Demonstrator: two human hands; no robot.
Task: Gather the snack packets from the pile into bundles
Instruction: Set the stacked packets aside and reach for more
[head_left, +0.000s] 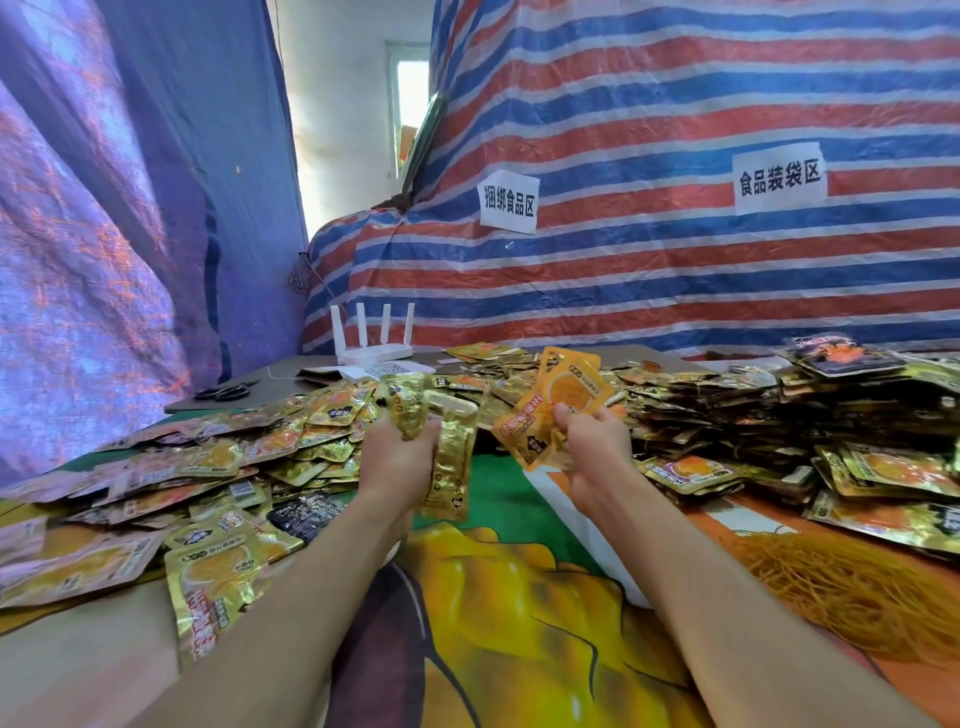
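Bare forearms reach out over a glossy printed cloth (509, 597) in green, yellow and orange that covers the work surface. The person's left hand (400, 457) has its fingers curled round a sheaf of crinkled gold foil packets (449, 457), held upright just above the cloth. The right hand (592, 447) pinches flat orange pouches (566, 400) between thumb and fingers, fanned apart and tilted away from the body.

A loose pile (260, 452) of shiny snack packets, mostly gold with a few black ones, spreads across the left side and the far edge of the cloth. To the right, packets lie in flatter, overlapping layered heaps (727, 410). A tangle of thin orange strands (841, 587) lies on the cloth at the near right, just beside those heaps.

Behind the pile sit a white router (374, 338) with four upright antennas and black-handled scissors (226, 391), both on a bare brown board. A woven tarpaulin (675, 260) striped red, white and blue hangs wrinkled behind, bearing two white paper signs (508, 201) with printed characters. A blue sheet (104, 208) drapes the left side.
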